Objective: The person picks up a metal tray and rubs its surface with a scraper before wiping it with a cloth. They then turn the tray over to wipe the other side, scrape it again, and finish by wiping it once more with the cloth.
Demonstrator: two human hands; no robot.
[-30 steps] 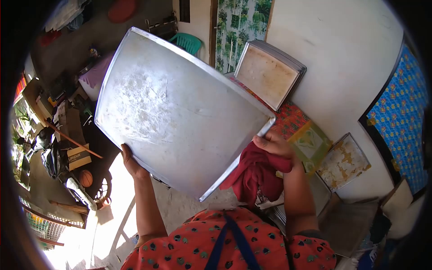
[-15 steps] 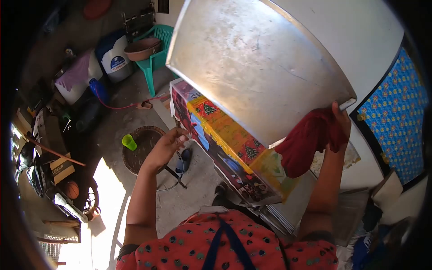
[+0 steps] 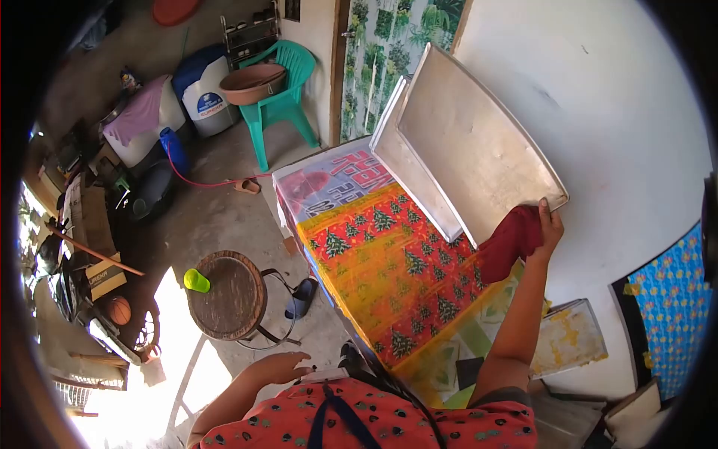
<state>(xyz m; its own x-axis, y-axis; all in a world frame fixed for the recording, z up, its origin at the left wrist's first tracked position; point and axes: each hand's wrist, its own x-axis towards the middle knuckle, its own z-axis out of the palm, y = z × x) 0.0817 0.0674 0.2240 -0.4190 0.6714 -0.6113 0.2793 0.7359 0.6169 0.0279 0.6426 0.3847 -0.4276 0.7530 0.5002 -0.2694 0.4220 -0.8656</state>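
My right hand (image 3: 550, 233) grips the near corner of a large metal baking tray (image 3: 479, 138), with a dark red cloth (image 3: 510, 243) bunched in the same hand. The tray stands tilted on its edge on the covered table (image 3: 389, 277). Behind it, partly hidden, a second metal tray (image 3: 413, 168) stands on edge too. Down by my waist, my left hand (image 3: 280, 367) holds nothing, its fingers loosely stretched.
To the left, a round wooden stool (image 3: 232, 299) carries a green cup (image 3: 197, 280). Beyond the table stands a green plastic chair (image 3: 288, 112) with a brown basin (image 3: 253, 84). A white wall (image 3: 598, 112) borders the right side. One slipper (image 3: 301, 299) lies beside the stool.
The tray has moved away from me and down onto the table, beside the second tray. My left hand has dropped back to my waist. More of the table and the door now shows.
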